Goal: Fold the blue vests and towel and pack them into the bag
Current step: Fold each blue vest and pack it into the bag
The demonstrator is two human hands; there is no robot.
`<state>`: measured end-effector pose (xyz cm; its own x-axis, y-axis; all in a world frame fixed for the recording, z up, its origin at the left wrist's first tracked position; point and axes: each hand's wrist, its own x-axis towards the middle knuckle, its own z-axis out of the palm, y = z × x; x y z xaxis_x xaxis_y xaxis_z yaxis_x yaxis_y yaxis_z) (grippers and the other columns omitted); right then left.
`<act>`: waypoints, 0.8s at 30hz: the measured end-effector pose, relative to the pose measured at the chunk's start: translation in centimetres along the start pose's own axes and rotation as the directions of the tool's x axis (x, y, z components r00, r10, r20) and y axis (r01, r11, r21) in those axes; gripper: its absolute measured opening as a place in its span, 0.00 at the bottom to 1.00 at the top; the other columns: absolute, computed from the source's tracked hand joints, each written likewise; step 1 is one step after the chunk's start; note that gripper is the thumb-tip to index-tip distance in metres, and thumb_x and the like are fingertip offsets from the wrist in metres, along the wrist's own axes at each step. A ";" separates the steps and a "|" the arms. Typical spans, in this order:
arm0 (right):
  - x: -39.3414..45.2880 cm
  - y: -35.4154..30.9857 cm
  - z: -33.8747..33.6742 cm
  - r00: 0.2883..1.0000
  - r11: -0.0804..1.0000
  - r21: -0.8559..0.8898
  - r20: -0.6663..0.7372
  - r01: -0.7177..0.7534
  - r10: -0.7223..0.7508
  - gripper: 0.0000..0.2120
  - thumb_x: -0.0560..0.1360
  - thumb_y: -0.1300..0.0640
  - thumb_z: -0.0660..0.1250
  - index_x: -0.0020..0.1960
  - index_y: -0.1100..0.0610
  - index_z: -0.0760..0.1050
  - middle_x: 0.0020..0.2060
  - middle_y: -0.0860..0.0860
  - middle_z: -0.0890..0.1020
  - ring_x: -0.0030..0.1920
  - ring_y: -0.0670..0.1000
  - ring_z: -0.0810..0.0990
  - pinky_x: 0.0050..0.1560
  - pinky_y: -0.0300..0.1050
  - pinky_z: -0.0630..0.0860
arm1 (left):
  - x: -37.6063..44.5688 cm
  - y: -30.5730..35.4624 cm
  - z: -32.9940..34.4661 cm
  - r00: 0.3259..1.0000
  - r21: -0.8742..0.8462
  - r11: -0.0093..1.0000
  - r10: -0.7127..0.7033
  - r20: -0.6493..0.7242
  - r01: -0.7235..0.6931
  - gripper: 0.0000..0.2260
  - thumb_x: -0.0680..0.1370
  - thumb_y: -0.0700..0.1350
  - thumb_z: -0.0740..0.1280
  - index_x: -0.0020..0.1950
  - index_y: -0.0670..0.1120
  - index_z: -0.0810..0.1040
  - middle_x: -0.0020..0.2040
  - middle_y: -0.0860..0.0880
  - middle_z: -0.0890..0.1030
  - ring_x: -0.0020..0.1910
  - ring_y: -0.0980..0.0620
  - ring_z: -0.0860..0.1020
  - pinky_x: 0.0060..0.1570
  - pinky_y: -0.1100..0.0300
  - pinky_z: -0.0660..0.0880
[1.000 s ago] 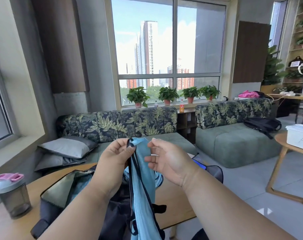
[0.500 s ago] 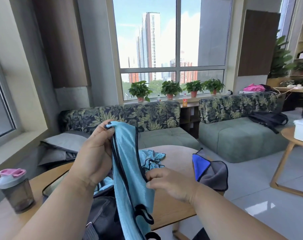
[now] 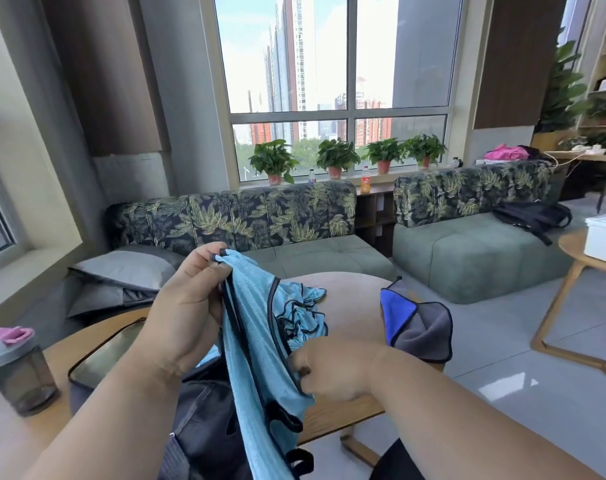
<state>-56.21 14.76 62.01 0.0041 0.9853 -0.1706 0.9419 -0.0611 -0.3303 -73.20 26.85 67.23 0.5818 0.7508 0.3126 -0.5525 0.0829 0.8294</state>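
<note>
Left hand (image 3: 187, 306) pinches blue vest (image 3: 260, 348) top, hanging it straight | right hand (image 3: 329, 370) grips lower edge for folding | bag (image 3: 204, 410) open beneath

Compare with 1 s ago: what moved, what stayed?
The right hand slid down from the top of the held vest to pinch its edge lower down. The left hand still pinches the top, so the vest now hangs stretched between the hands. Second vest, towel and bag stayed put.
</note>
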 end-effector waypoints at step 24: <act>2.4 -1.0 3.3 0.999 0.997 0.071 -0.039 0.002 0.001 0.10 0.83 0.53 0.60 0.54 0.58 0.77 0.52 0.49 0.72 0.53 0.55 0.74 0.53 0.47 0.70 | -0.7 -0.4 -0.8 0.993 0.211 0.974 0.100 -0.054 -0.087 0.14 0.85 0.32 0.58 0.47 0.49 0.70 0.27 0.57 0.73 0.24 0.60 0.70 0.22 0.68 0.68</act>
<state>-58.25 16.67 58.83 0.0179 0.9907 -0.1350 0.9156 -0.0705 -0.3959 -73.86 26.77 66.26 0.4904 0.7895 0.3690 -0.4629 -0.1227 0.8779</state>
